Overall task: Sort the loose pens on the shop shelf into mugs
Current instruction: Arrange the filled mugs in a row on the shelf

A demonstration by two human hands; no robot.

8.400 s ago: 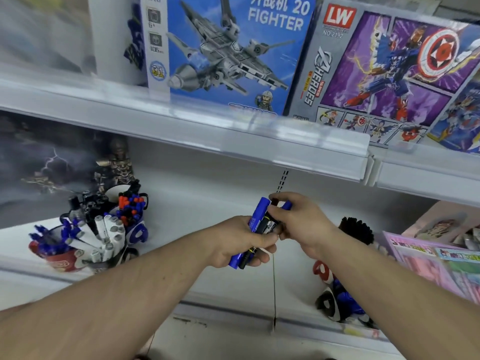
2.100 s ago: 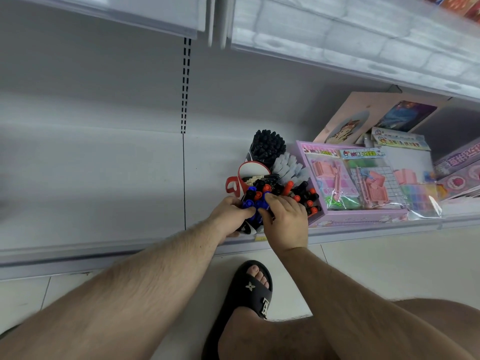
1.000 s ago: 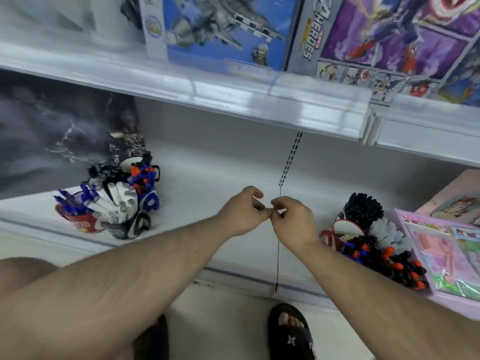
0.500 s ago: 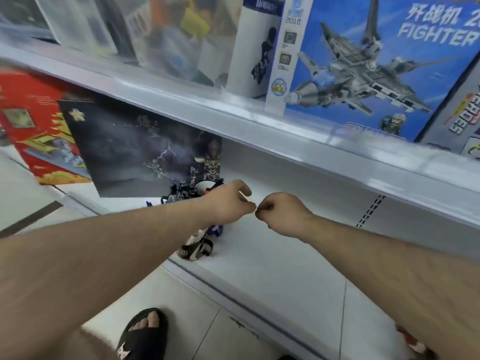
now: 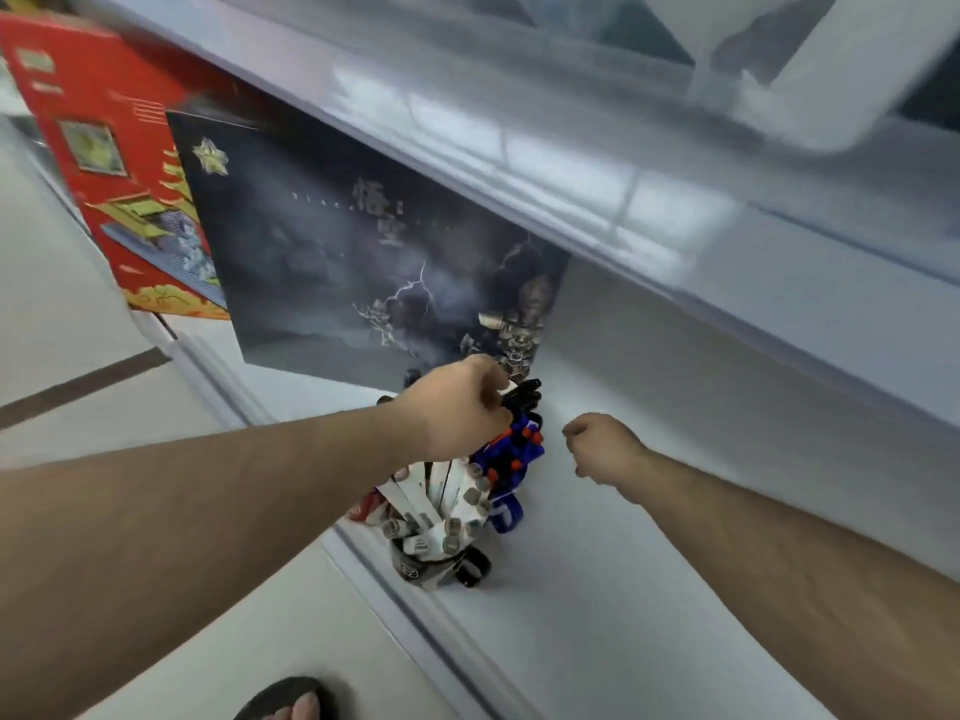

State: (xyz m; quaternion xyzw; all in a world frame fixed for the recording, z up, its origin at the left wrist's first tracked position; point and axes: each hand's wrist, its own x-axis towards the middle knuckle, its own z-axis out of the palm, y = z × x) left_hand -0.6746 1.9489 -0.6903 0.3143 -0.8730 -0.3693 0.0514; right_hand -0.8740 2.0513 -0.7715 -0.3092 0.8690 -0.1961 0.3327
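Left hand: left hand (image 5: 457, 407) reaches over the mug cluster, fingers curled, their tips at the black pens (image 5: 522, 394) in the rear mug; whether they pinch a pen or only touch, I cannot tell (motion blur there).
Right hand: right hand (image 5: 597, 446) curled into a loose fist, holding nothing visible, hovering just right of the mugs, apart from them.
Mugs: front mug (image 5: 431, 566), black handle, packed with white pens (image 5: 436, 504); behind it a blue-handled mug (image 5: 506, 514) with blue pens (image 5: 511, 452), some red-capped; a red mug (image 5: 363, 506) half hidden under the left forearm.
Placement: all stand close together near the front edge of the white shelf (image 5: 649, 563).
Behind: dark box (image 5: 353, 262) with lightning art, red box (image 5: 114, 163) to its left.
Below: toes in a black sandal (image 5: 291, 704) on the floor.
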